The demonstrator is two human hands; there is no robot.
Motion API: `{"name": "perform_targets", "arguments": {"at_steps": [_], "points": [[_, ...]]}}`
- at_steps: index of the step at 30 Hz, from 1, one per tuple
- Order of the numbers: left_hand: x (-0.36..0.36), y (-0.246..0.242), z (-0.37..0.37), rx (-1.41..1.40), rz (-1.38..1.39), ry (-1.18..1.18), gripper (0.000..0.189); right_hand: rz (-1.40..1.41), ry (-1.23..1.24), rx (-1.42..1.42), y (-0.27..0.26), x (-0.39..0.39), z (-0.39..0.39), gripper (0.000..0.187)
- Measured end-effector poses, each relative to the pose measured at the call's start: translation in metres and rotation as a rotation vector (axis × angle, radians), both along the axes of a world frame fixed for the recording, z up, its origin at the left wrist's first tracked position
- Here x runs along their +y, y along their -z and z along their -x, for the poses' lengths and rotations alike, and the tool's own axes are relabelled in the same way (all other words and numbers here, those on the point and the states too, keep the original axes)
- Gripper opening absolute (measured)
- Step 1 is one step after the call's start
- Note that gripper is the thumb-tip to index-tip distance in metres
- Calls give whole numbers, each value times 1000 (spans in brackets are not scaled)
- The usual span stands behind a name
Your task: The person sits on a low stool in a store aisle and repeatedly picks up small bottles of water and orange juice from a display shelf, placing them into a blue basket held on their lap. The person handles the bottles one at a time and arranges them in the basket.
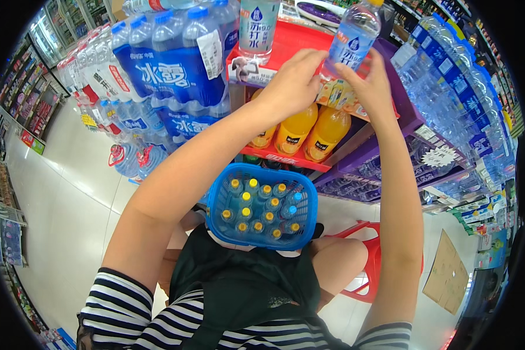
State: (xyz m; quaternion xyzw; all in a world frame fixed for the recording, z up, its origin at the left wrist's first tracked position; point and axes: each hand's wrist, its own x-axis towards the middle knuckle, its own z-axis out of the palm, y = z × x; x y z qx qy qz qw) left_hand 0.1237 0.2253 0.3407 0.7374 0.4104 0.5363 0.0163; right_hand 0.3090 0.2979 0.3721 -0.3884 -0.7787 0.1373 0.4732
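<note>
Both hands are raised over the red top shelf (288, 41) of a display rack. My left hand (295, 81) is at the left side of a clear plastic bottle (352, 41) with a blue label and yellow cap; its fingertips are partly hidden. My right hand (367, 83) has its thumb and fingers spread around the bottle's lower right side; whether it grips firmly is hard to tell. Another bottle (257, 33), with a pale green label, stands upright on the shelf's left. A blue plastic basket (308, 205) of upright capped bottles sits at my lap.
Orange juice bottles (295, 129) stand on the shelf below. Shrink-wrapped water packs (170, 65) are stacked left, beside large jugs (127, 159). More bottled water (446, 100) is stacked right. A red plastic stool (372, 262) is under me; cardboard (447, 271) lies on the floor.
</note>
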Motion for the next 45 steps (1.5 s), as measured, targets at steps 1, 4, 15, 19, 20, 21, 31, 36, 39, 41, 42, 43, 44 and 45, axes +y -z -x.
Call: {"name": "perform_targets", "arguments": {"at_steps": [1, 4, 15, 19, 20, 21, 31, 36, 39, 41, 42, 43, 44, 45], "points": [[-6, 3, 1, -59, -89, 13, 43, -140, 58, 62, 4, -11, 4, 80], [-42, 35, 15, 19, -130, 30, 39, -317, 68, 161, 28, -63, 0, 59], [-157, 363, 36, 392, 1159, 49, 50, 801, -336, -388, 381, -182, 36, 35], [-174, 417, 24, 435, 1269, -46, 43, 1065, -287, -580, 453, -208, 57, 61], [-179, 430, 22, 431, 1251, -58, 41, 1072, -283, -559, 460, -215, 58, 61], [-179, 434, 20, 428, 1226, -72, 40, 1073, -278, -538, 461, -216, 60, 62], [-164, 380, 29, 473, 1032, -39, 30, 928, -351, -462, 440, -204, 41, 58], [-141, 280, 43, 373, 1028, 114, 37, 756, -360, -349, 353, -192, 42, 65], [-130, 215, 46, 368, 914, 187, 37, 579, -344, -382, 288, -180, 40, 65], [-124, 161, 47, 341, 826, 208, 38, 484, -336, -392, 233, -170, 38, 63], [-124, 131, 46, 336, 748, 202, 37, 500, -329, -419, 200, -165, 38, 58], [-123, 103, 44, 333, 658, 209, 37, 465, -321, -394, 166, -161, 37, 57], [-120, 76, 45, 329, 574, 210, 38, 433, -320, -368, 135, -158, 36, 55], [-118, 47, 45, 323, 490, 216, 38, 404, -316, -346, 102, -157, 35, 54]]}}
